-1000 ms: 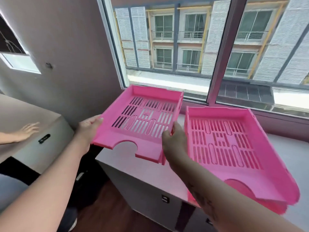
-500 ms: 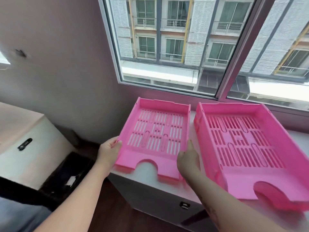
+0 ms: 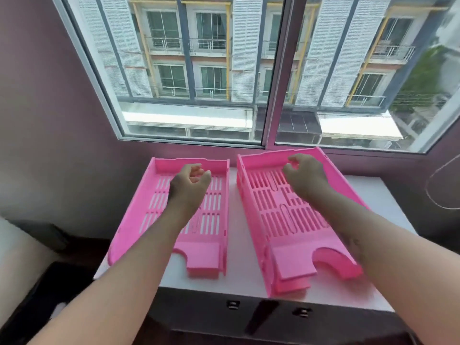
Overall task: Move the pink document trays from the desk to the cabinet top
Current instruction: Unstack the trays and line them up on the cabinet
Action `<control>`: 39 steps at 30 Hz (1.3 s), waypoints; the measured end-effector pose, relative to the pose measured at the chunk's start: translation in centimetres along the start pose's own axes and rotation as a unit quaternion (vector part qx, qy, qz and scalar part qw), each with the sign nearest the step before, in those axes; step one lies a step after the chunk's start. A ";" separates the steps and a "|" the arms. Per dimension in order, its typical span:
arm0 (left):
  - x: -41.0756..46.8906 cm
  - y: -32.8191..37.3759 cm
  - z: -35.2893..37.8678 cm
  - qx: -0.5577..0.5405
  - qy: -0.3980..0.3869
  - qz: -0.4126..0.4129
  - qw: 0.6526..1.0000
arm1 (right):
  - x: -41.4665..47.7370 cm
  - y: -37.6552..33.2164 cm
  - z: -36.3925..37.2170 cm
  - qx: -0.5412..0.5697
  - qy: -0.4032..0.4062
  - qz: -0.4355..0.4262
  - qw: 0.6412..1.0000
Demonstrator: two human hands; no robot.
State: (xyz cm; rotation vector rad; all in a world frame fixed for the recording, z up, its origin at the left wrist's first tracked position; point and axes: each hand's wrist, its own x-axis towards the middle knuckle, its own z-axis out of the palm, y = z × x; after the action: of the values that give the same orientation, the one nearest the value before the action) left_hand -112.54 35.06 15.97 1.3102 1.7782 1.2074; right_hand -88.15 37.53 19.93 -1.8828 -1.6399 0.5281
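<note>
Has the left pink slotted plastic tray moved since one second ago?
Yes. The left pink slotted plastic tray came down onto the white cabinet top, beside the other tray.

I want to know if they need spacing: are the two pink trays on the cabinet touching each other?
Apart. In the head view a strip of white cabinet top shows between the left tray and the right tray along their whole length.

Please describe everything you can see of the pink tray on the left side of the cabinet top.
The left pink tray looks like glossy moulded plastic. It has low side walls, a higher back wall with a notched rim, a floor with rows of slots, and a half-round cut-out in its front edge. It lies flat on the white cabinet top, back wall toward the window, beside the right pink tray with a narrow gap between them. It holds nothing. The left hand is above its floor, loosely curled; contact is unclear.
</note>
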 end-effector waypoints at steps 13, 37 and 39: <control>-7.5 2.1 11.6 0.093 -0.060 -0.070 0.991 | -0.4 16.9 -6.1 -0.091 -0.043 0.127 0.987; -15.9 -2.0 24.9 0.435 -0.193 0.048 0.878 | 0.8 34.4 -23.7 0.001 0.072 0.217 0.974; -14.9 -2.5 23.6 0.452 -0.218 0.063 0.862 | 0.6 34.7 -22.9 0.005 0.060 0.218 0.974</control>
State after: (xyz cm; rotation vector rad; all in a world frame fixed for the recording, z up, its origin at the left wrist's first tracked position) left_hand -88.30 28.03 3.76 2.0237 1.9673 0.0015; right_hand -47.39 31.71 14.53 -2.2309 -1.1427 0.5821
